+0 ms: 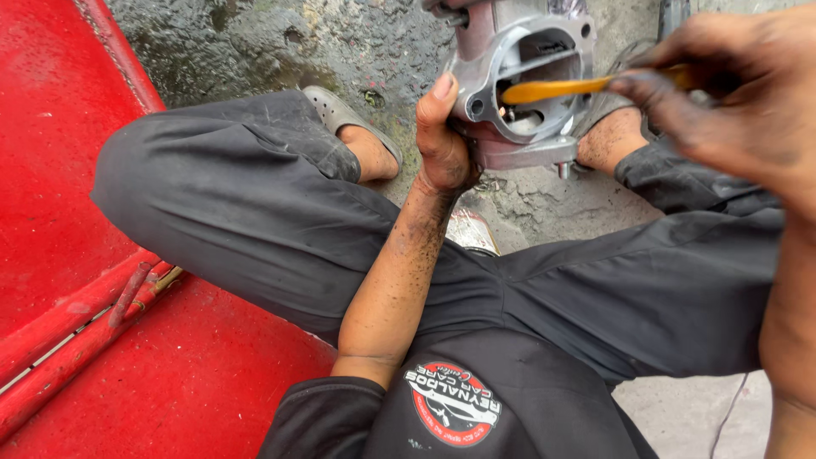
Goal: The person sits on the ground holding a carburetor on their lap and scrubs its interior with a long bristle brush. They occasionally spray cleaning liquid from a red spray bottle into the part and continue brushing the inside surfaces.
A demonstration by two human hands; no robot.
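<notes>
- Nearest the camera, a dark work shirt with a round sewn badge fills the bottom middle of the view; the person sits low, looking down over their own lap.
- Dark trousers cover both knees, which spread wide to the left and right, leaving an open space between them where the work is held.
- A red metal panel with a raised rib lies along the left edge, just beside the left knee.
- The left hand, smudged with grime, rises from the lap on a bare forearm and is clamped on the near-left side of a grey metal part, thumb pointing up against its flange. The grip appears to steady the part and tilt its opening toward the face.
- The metal part sits in the air at the top middle, between the knees and above the feet, not resting on the ground.
- The right hand, blurred and close at the upper right, is closed in a pinch on a thin orange stick, whose tip reaches into the part's opening.
- Farther off, two feet in grey sandals rest on rough, stained concrete ground.
</notes>
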